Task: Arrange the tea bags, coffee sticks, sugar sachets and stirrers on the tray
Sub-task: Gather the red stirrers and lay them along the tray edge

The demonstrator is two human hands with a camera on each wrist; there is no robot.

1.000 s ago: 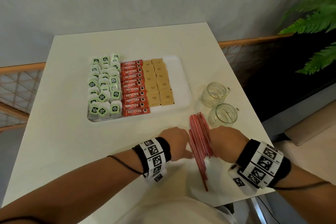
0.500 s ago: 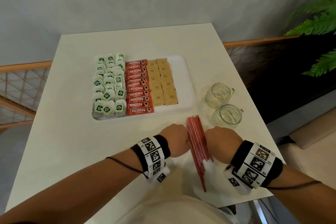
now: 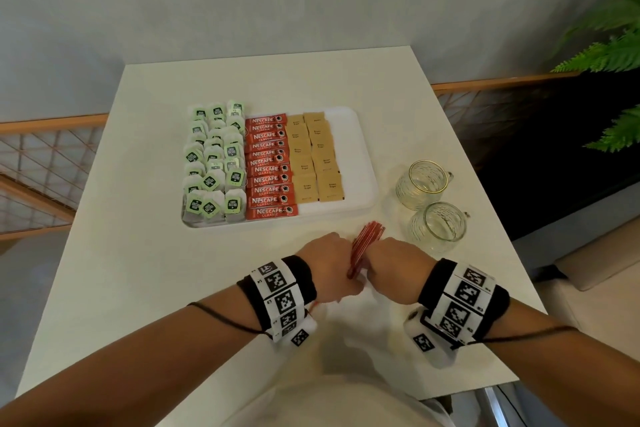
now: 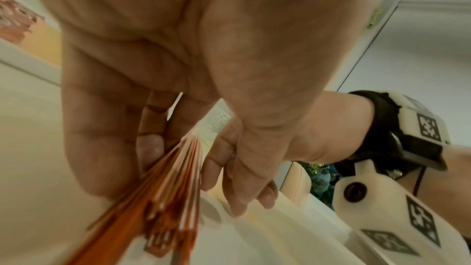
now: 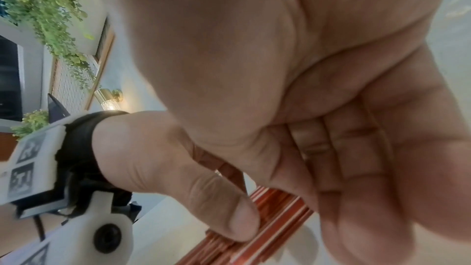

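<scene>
A bundle of thin red stirrers [image 3: 365,241] is held between my two hands just in front of the white tray [image 3: 356,156]. My left hand [image 3: 329,263] grips it from the left and my right hand [image 3: 391,267] from the right. In the left wrist view the curled fingers enclose the stirrers [image 4: 165,188]. In the right wrist view my thumb presses on the stirrers [image 5: 277,213]. On the tray lie green-tagged tea bags [image 3: 214,163] at the left, red coffee sticks [image 3: 268,170] in the middle and brown sugar sachets [image 3: 317,159] beside them. The tray's right strip is bare.
Two empty glass cups [image 3: 422,184] [image 3: 438,225] stand right of the tray, close to my right hand. A pale wrapper [image 3: 346,333] lies on the white table [image 3: 138,253] under my wrists. A railing and green plant [image 3: 616,45] are beyond the table's right edge.
My hands have closed in on the stirrers from both sides. The bundle, which lay loose and long on the table, is now gathered tight and its near end is hidden between my hands.
</scene>
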